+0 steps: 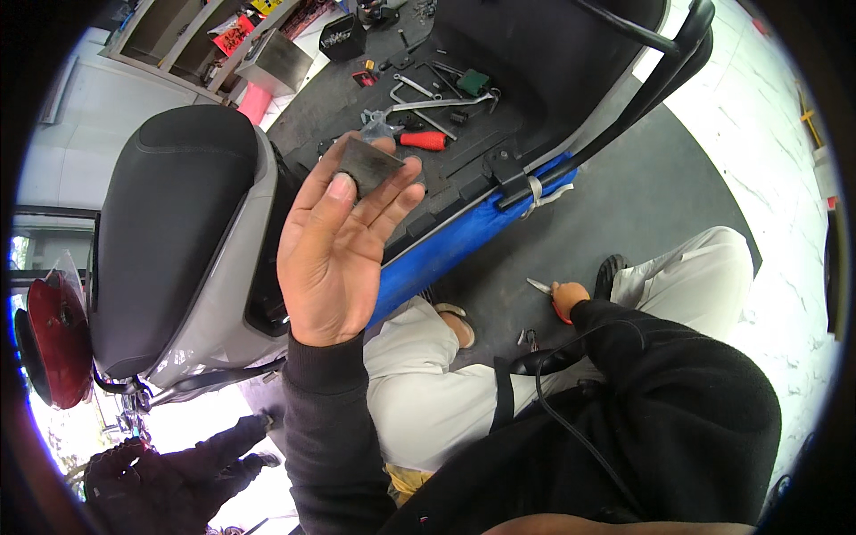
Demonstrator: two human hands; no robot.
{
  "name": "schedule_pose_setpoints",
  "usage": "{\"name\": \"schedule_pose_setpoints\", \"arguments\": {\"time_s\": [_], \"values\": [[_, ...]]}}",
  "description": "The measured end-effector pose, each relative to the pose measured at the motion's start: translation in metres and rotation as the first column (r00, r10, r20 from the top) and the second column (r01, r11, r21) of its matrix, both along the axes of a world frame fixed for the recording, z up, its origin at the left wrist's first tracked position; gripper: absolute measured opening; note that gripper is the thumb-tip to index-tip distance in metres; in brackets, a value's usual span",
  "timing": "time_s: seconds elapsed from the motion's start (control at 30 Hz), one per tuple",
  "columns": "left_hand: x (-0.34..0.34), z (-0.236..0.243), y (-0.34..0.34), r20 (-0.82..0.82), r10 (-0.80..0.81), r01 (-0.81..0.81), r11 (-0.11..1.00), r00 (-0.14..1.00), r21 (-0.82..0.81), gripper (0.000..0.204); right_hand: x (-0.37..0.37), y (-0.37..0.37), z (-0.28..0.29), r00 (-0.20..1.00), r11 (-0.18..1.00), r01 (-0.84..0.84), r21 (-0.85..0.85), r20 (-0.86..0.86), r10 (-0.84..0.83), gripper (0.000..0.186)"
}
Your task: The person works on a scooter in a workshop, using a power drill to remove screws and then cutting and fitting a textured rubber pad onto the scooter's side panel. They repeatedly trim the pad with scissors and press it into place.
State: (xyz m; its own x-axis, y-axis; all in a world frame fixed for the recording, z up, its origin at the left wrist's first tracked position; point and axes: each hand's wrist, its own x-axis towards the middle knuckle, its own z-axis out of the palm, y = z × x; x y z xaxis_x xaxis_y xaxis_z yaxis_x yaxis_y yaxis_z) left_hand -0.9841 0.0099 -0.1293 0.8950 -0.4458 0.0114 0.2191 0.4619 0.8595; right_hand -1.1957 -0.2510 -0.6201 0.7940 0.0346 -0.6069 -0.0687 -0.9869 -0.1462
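Raised over the scooter's footboard, my left hand [339,232] pinches a flat, dark grey metal plate [369,168] between thumb and fingers. The plate is roughly square and tilted toward me. Lower and to the right, by my bent knee, my right hand [568,298] is closed round a red-handled tool with a pointed silver tip [539,286]. Its tip points left, and its exact kind is too small to tell. Just behind the left fingers lie a red screwdriver handle [423,141] and a clear plastic bag [378,123] on the black footboard [473,147].
A black scooter seat [178,223] stands at left. Wrenches [437,104], a green part [474,83] and a black bin [342,38] sit on the footboard. A black tube frame [646,89] rises at upper right. A dark-clothed person [178,473] is at lower left.
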Motion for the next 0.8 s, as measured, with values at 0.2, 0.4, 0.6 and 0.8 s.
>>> {"name": "schedule_pose_setpoints", "arguments": {"time_s": [0.2,0.4,0.6,0.8], "values": [[0.000,0.001,-0.010,0.067,-0.049,0.043,0.996,0.997,0.084,0.055,0.008,0.002,0.004,0.963,0.987,0.162,0.004,0.220,-0.159,0.021],[0.006,-0.001,-0.023,0.037,-0.045,0.042,0.996,0.998,0.077,0.048,0.106,-0.046,0.018,0.906,0.997,-0.074,0.026,-0.415,0.078,0.011],[0.008,-0.001,-0.031,-0.004,-0.038,0.039,0.998,0.999,0.057,0.047,0.130,-0.066,0.213,0.591,0.787,0.468,0.403,-0.804,0.060,0.040],[0.006,0.000,-0.039,0.059,0.000,-0.008,0.993,0.998,0.120,0.047,0.095,-0.084,0.436,0.965,0.464,0.241,0.852,-0.262,-0.019,0.079]]}}
